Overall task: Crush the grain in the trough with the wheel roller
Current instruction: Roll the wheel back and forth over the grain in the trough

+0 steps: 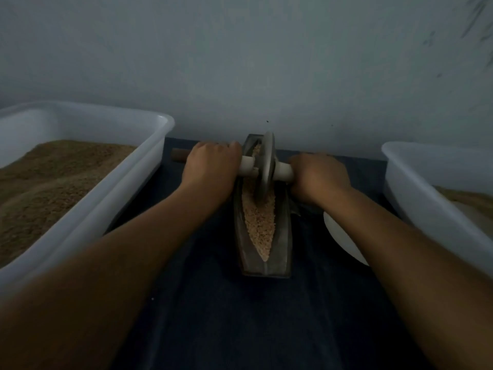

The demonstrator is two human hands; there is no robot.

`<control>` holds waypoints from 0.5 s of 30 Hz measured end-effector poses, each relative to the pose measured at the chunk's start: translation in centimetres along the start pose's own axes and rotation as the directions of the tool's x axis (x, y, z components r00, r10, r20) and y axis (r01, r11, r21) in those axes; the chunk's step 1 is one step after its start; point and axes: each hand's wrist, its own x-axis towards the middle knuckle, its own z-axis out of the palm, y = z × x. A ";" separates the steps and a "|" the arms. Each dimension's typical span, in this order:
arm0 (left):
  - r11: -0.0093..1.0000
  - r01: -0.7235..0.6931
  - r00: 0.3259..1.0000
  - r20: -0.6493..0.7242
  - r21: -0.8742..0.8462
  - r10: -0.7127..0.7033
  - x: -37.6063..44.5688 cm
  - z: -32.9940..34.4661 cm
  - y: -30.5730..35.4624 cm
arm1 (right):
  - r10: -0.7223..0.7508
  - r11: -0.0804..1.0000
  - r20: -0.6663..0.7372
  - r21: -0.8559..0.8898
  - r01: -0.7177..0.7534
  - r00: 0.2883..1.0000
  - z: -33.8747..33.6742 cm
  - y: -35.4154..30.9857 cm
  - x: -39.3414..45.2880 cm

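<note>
Wheel roller (265,166) upright in trough (262,209), axle crosswise, left hand (212,168), right hand (318,177) grip axle ends.

No text, label, brand, number or sign is showing legibly anywhere in the view.

A white dish (344,244) lies mostly hidden under the right forearm.
</note>
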 end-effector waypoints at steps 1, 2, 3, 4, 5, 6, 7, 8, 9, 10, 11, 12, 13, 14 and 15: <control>1.000 -0.001 1.000 -0.016 0.001 0.001 -0.5 -0.3 0.2 | -0.006 1.000 -0.022 0.013 0.006 1.000 0.0 0.0 -0.7; 1.000 -0.003 0.999 -0.036 0.002 0.003 -1.2 -0.5 0.4 | -0.015 1.000 -0.052 0.025 0.017 0.999 0.0 0.0 -1.6; 1.000 -0.004 0.998 -0.062 0.000 0.004 -1.9 -0.7 0.6 | -0.031 0.999 -0.089 0.031 0.034 0.996 -0.1 -0.1 -2.4; 1.000 -0.002 0.996 -0.091 -0.006 0.001 -2.8 -0.9 0.8 | -0.053 0.998 -0.128 0.024 0.056 0.990 -0.1 -0.2 -3.3; 1.000 0.003 0.993 -0.117 -0.016 -0.005 -3.7 -1.1 1.0 | -0.075 0.997 -0.160 0.008 0.077 0.984 -0.2 -0.3 -4.2; 1.000 0.009 0.990 -0.139 -0.029 -0.013 -4.7 -1.2 1.2 | -0.094 0.996 -0.186 -0.010 0.093 0.978 -0.3 -0.4 -5.0; 0.999 0.014 0.988 -0.156 -0.040 -0.020 -5.5 -1.3 1.4 | -0.105 0.994 -0.214 -0.023 0.103 0.971 -0.3 -0.6 -5.7; 0.999 0.016 0.985 -0.170 -0.048 -0.024 -6.3 -1.5 1.6 | -0.109 0.994 -0.240 -0.025 0.106 0.965 -0.5 -0.7 -6.5; 0.998 0.017 0.983 -0.183 -0.056 -0.027 -7.0 -1.7 1.7 | -0.108 0.994 -0.262 -0.017 0.107 0.959 -0.6 -0.9 -7.1; 0.998 0.013 0.980 -0.195 -0.060 -0.025 -7.6 -2.0 1.8 | -0.104 0.994 -0.274 -0.004 0.107 0.956 -0.8 -1.0 -7.8; 0.998 0.006 0.980 -0.201 -0.058 -0.018 -8.1 -2.3 2.0 | -0.100 0.994 -0.276 0.012 0.108 0.956 -1.0 -1.0 -8.4; 0.999 -0.003 0.980 -0.199 -0.052 -0.007 -8.4 -2.6 2.1 | -0.099 0.993 -0.275 0.033 0.112 0.956 -1.2 -1.0 -9.0; 0.999 -0.015 0.981 -0.195 -0.046 0.006 -8.7 -3.0 2.1 | -0.098 0.991 -0.277 0.057 0.118 0.956 -1.4 -0.9 -9.5; 0.999 -0.025 0.981 -0.191 -0.042 0.017 -8.9 -3.3 2.1 | -0.098 0.989 -0.278 0.077 0.124 0.956 -1.6 -0.9 -9.8; 0.999 -0.033 0.982 -0.190 -0.040 0.025 -9.1 -3.5 2.0 | -0.102 0.988 -0.278 0.086 0.131 0.955 -1.7 -0.9 -10.1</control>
